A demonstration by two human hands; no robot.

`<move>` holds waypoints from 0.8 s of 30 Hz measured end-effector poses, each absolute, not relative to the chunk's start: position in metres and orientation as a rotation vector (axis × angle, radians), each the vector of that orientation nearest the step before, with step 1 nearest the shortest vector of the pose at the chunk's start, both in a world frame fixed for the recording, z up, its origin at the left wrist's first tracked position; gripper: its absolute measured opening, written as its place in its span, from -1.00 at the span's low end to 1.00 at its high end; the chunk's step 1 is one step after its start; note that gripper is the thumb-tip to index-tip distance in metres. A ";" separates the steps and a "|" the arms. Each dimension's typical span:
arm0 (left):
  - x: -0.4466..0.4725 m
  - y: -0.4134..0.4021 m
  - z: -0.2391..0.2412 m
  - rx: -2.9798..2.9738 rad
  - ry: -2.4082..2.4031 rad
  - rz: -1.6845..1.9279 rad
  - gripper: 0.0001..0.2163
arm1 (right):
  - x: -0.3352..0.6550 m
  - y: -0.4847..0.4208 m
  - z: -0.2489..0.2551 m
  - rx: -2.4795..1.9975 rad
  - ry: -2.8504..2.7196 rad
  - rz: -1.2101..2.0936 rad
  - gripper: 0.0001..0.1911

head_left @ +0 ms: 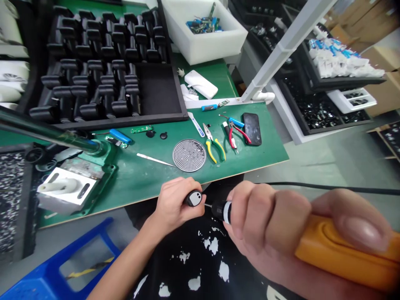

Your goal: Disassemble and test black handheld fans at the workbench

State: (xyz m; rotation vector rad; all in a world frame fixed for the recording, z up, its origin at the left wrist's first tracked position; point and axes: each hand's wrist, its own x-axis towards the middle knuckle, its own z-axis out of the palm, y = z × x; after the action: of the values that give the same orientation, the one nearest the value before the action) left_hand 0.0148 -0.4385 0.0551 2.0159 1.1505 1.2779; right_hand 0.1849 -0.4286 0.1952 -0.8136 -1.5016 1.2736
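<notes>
My left hand (178, 202) is wrapped round a small black part with a grey oval end face (194, 198); most of the part is hidden in the fist. My right hand (268, 221) grips an orange electric screwdriver (343, 250) with a black and white nose. Its thin bit points left and reaches the part at my left fingers; whether it sits in a screw I cannot tell. Both hands are in front of the green bench's edge, above my lap. Closest on the bench are a round perforated disc (189, 155) and pliers with yellow-green handles (215, 143).
A black tray (137, 121) of black handle-like parts stands at the back left. Red-handled cutters (239, 133) and a phone (251, 128) lie to the right. A press (78, 175) stands left, a white bin (203, 46) behind. Below left is a blue stool (53, 271).
</notes>
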 end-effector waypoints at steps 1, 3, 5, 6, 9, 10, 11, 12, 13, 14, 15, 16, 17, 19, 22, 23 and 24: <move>0.014 -0.439 0.055 2.011 1.167 1.278 -0.89 | 0.183 -0.430 0.194 -0.820 -1.396 1.286 -0.82; 0.013 -0.441 0.055 2.003 1.197 1.273 -0.89 | 0.182 -0.435 0.194 -0.825 -1.215 1.287 -0.78; 0.013 -0.442 0.054 2.006 1.209 1.259 -0.89 | 0.182 -0.438 0.194 -0.781 -1.155 1.336 -0.70; 0.014 -0.442 0.054 2.011 1.212 1.256 -0.89 | 0.182 -0.440 0.194 -0.739 -1.155 1.362 -0.66; 0.015 -0.442 0.054 2.020 1.214 1.247 -0.90 | 0.179 -0.441 0.188 -0.670 -1.157 1.364 -0.62; 0.016 -0.442 0.054 2.016 1.229 1.239 -0.91 | 0.179 -0.438 0.184 -0.670 -1.141 1.320 -0.64; 0.016 -0.443 0.055 2.009 1.259 1.221 -0.91 | 0.180 -0.432 0.179 -0.661 -1.123 1.260 -0.66; 0.015 -0.443 0.056 2.000 1.298 1.195 -0.92 | 0.183 -0.422 0.171 -0.642 -1.103 1.169 -0.68; 0.014 -0.445 0.057 1.987 1.340 1.163 -0.93 | 0.189 -0.407 0.161 -0.635 -1.074 1.048 -0.70; 0.013 -0.446 0.057 1.969 1.379 1.130 -0.94 | 0.199 -0.387 0.150 -0.602 -1.068 0.907 -0.68; 0.011 -0.448 0.057 1.949 1.407 1.099 -0.94 | 0.212 -0.364 0.138 -0.654 -1.053 0.744 -0.62; 0.010 -0.449 0.057 1.927 1.421 1.075 -0.95 | 0.230 -0.338 0.126 -0.828 -1.020 0.622 -0.62; 0.008 -0.451 0.055 1.905 1.429 1.061 -0.96 | 0.250 -0.312 0.114 -1.048 -1.020 0.521 -0.61; 0.005 -0.454 0.051 1.865 1.439 1.036 -0.96 | 0.295 -0.265 0.090 -1.561 -1.180 0.329 -0.57; 0.006 -0.457 0.046 1.825 1.452 0.998 -0.95 | 0.348 -0.225 0.053 -1.805 -1.299 0.167 -0.49; 0.007 -0.458 0.046 1.816 1.453 0.994 -0.94 | 0.358 -0.220 0.041 -1.840 -1.332 0.149 -0.48; 0.008 -0.458 0.046 1.809 1.451 0.994 -0.94 | 0.363 -0.219 0.029 -1.874 -1.366 0.133 -0.47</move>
State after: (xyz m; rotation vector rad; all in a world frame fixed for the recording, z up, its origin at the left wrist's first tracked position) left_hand 0.0080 -0.4582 0.0464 1.8091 1.4512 0.9941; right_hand 0.3626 -0.2188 0.0289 -1.8736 -1.3662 0.1328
